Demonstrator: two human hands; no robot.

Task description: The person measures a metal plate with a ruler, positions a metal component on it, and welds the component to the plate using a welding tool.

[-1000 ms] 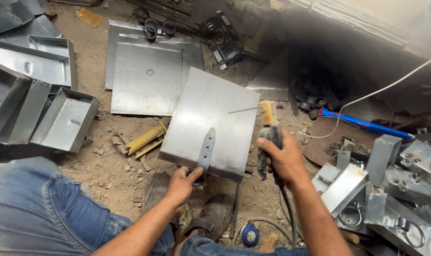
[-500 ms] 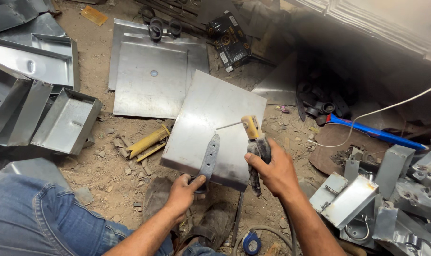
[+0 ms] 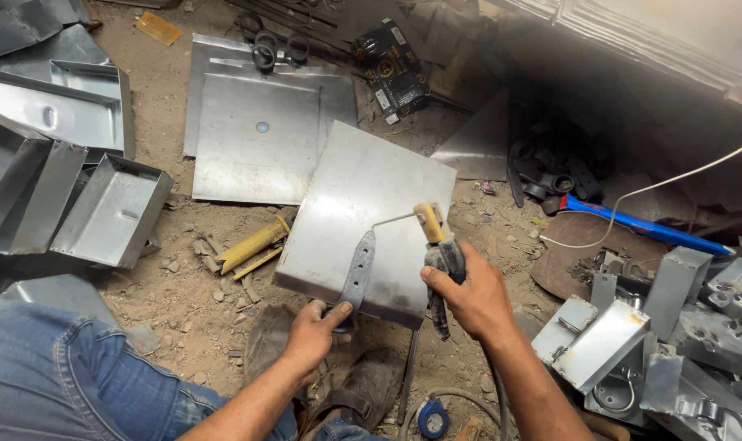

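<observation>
Nearest the camera, a knee in blue denim [image 3: 53,367] fills the lower left, and a worn sandal [image 3: 363,392] sits under the work. Left hand [image 3: 310,335], fingers curled shut, pinches the near end of a narrow flat metal strap [image 3: 359,268], pressing it down onto the square steel sheet [image 3: 371,214], apparently to keep it from shifting. Right hand [image 3: 469,298] is wrapped tightly round a welding electrode holder [image 3: 438,253], yellow-headed, held tilted so that the thin rod [image 3: 394,219] points left toward the strap's far end; rod tip sits just beside it, contact unclear. The cable [image 3: 469,404] trails back toward the body. The sheet lies tilted on dirt floor [image 3: 199,302], its near edge raised, which brings the joint toward the hands. Just left, a yellowish tube [image 3: 253,243] lies in the rubble. Farther left, folded metal trays [image 3: 102,208] are stacked; beyond, a flat sheet [image 3: 261,147] with a centre hole. Right side: grey brackets [image 3: 657,327], a blue tool [image 3: 640,230], and a dark box [image 3: 395,69] at the far end.
</observation>
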